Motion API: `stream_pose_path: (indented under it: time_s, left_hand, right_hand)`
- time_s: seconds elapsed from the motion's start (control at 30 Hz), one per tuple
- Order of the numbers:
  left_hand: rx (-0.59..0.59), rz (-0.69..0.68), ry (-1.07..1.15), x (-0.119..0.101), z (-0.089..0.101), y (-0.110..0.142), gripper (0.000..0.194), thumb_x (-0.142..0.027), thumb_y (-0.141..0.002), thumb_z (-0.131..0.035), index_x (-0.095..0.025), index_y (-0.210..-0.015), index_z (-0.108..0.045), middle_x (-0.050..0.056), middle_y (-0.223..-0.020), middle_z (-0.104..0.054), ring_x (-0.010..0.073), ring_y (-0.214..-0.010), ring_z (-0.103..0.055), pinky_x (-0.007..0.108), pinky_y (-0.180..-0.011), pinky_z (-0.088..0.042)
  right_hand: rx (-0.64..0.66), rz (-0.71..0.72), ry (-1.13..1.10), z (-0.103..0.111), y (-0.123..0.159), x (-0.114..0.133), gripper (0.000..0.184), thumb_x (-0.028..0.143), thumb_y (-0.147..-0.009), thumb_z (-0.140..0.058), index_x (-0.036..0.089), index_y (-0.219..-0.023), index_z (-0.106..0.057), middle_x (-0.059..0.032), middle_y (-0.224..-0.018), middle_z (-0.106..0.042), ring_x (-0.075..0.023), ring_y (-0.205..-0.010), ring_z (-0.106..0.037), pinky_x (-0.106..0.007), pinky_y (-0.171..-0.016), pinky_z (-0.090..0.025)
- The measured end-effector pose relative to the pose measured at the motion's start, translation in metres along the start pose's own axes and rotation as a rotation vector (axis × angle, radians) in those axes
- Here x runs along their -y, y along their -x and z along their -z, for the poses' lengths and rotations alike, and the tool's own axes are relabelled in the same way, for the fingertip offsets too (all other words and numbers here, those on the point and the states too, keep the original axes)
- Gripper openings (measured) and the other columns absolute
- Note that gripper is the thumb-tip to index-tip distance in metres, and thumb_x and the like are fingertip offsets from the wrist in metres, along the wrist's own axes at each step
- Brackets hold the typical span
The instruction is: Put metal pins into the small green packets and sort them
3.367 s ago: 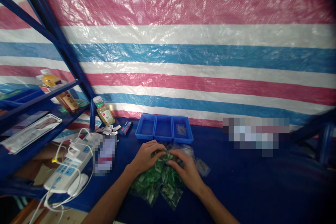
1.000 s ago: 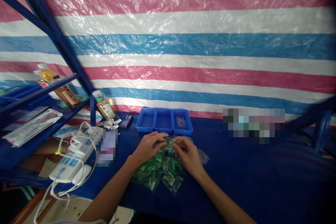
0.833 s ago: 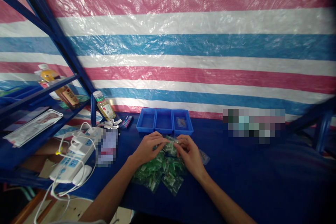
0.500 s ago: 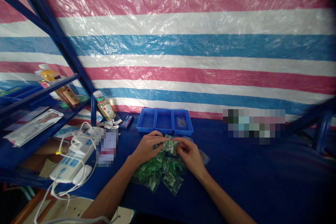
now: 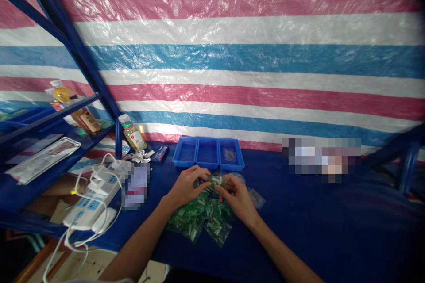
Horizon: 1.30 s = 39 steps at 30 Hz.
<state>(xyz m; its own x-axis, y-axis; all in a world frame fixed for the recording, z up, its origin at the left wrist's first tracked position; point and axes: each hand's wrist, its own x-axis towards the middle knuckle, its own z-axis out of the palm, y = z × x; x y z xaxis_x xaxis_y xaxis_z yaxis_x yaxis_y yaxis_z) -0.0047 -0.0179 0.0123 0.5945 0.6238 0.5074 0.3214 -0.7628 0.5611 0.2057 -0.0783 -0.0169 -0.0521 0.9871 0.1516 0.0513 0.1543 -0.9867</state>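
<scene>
Between my two hands is a small clear plastic bag (image 5: 216, 180) with green and white contents, too small to make out. My left hand (image 5: 190, 186) pinches its left side, fingers curled. On its right side my right hand (image 5: 236, 194) grips with thumb and fingers closed. Beneath and in front of them lies a pile of similar green bags (image 5: 192, 217), some spread towards me. More clear bags are partly hidden behind my right hand, and one clear bag (image 5: 256, 198) with something brownish lies just right of it.
A blue three-compartment tray (image 5: 207, 154) stands behind my hands, a small bag in its right compartment. To the left are a white power strip (image 5: 89, 205) with cables, a drink bottle (image 5: 133, 133) and a small dark box (image 5: 160, 154). A blue metal frame (image 5: 83, 66) rises at left.
Over the last seconds the view has tilted down slightly. The bag between my hands has been turned and shifted by my fingers; my right fingers have moved a little left. The pile stays put.
</scene>
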Motion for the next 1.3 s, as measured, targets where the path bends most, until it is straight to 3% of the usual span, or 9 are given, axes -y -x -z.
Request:
stream_pose_path:
  time_s: [0.17,0.33,0.53,0.7,0.83,0.9,1.03,1.17,1.3]
  left_hand:
    - [0.016,-0.065,-0.020,-0.001,0.001,-0.001,0.018,-0.020,-0.096,-0.064,-0.018,-0.112,-0.074,0.007,-0.091,-0.074,0.0183,-0.091,-0.064,0.030,-0.080,-0.054]
    - [0.030,-0.117,-0.042,0.000,0.001,-0.002,0.026,-0.015,-0.098,-0.059,-0.020,-0.118,-0.075,0.007,-0.094,-0.075,0.0185,-0.096,-0.064,0.030,-0.083,-0.054]
    - [0.001,-0.154,-0.050,0.006,0.002,-0.002,0.023,-0.016,-0.093,-0.067,-0.021,-0.114,-0.076,0.007,-0.098,-0.076,0.0210,-0.101,-0.062,0.036,-0.090,-0.054]
    - [-0.025,-0.175,-0.088,0.005,0.005,-0.002,0.021,-0.017,-0.095,-0.065,-0.026,-0.109,-0.078,0.008,-0.105,-0.072,0.0222,-0.104,-0.058,0.040,-0.092,-0.051]
    - [-0.067,-0.152,-0.080,0.002,0.007,-0.003,0.014,-0.021,-0.096,-0.066,-0.023,-0.103,-0.078,0.010,-0.112,-0.070,0.0233,-0.108,-0.057,0.040,-0.093,-0.050]
    - [-0.057,-0.145,-0.066,0.001,0.007,-0.004,0.012,-0.022,-0.097,-0.065,-0.020,-0.101,-0.076,0.010,-0.108,-0.072,0.0231,-0.106,-0.059,0.041,-0.094,-0.049]
    - [0.001,-0.106,-0.035,0.000,0.003,-0.003,0.015,-0.023,-0.100,-0.060,-0.016,-0.098,-0.073,0.008,-0.091,-0.073,0.0197,-0.090,-0.063,0.034,-0.083,-0.051]
    - [0.004,-0.042,-0.034,0.002,-0.002,-0.001,0.014,-0.027,-0.098,-0.065,-0.016,-0.101,-0.073,0.005,-0.087,-0.074,0.0155,-0.079,-0.065,0.027,-0.074,-0.052]
    - [-0.034,0.003,-0.003,0.003,-0.005,0.001,0.011,-0.027,-0.096,-0.068,-0.017,-0.098,-0.072,0.006,-0.100,-0.076,0.0153,-0.086,-0.069,0.025,-0.078,-0.054]
  right_hand:
    - [-0.045,0.004,-0.118,0.000,-0.001,0.001,0.036,0.049,-0.089,-0.073,0.025,-0.092,-0.048,0.0070,-0.063,-0.059,-0.0149,-0.049,-0.061,-0.025,-0.051,-0.041]
    - [-0.026,-0.043,-0.138,0.003,-0.002,0.001,0.036,0.058,-0.092,-0.064,0.024,-0.093,-0.050,0.0090,-0.055,-0.051,-0.0164,-0.043,-0.060,-0.024,-0.043,-0.031]
    - [0.054,-0.035,-0.070,0.004,-0.002,0.006,0.041,0.060,-0.089,-0.067,0.020,-0.078,-0.062,0.0026,-0.057,-0.059,-0.0146,-0.048,-0.055,-0.026,-0.049,-0.036]
    - [0.035,-0.051,-0.054,0.006,-0.003,0.005,0.040,0.059,-0.090,-0.067,0.020,-0.080,-0.066,0.0022,-0.056,-0.058,-0.0138,-0.050,-0.049,-0.026,-0.051,-0.035]
    - [-0.042,0.000,-0.060,0.007,-0.001,0.001,0.035,0.056,-0.095,-0.061,0.022,-0.104,-0.063,0.0018,-0.067,-0.061,-0.0157,-0.056,-0.054,-0.025,-0.052,-0.038]
    - [-0.036,0.081,-0.046,0.007,-0.001,-0.001,0.036,0.053,-0.093,-0.066,0.024,-0.114,-0.063,-0.0021,-0.084,-0.067,-0.0178,-0.067,-0.061,-0.026,-0.057,-0.044]
    - [0.015,0.180,0.059,0.006,-0.001,-0.004,0.033,0.043,-0.086,-0.077,0.024,-0.111,-0.068,-0.0079,-0.117,-0.065,-0.0200,-0.082,-0.066,-0.028,-0.065,-0.049]
    - [0.020,0.169,0.174,0.004,0.000,-0.006,0.018,0.037,-0.093,-0.068,0.023,-0.104,-0.072,-0.0052,-0.098,-0.070,-0.0192,-0.074,-0.063,-0.030,-0.065,-0.048]
    - [-0.027,0.080,0.154,0.004,0.000,-0.006,0.017,0.035,-0.091,-0.070,0.022,-0.101,-0.072,-0.0002,-0.071,-0.067,-0.0193,-0.064,-0.062,-0.032,-0.065,-0.048]
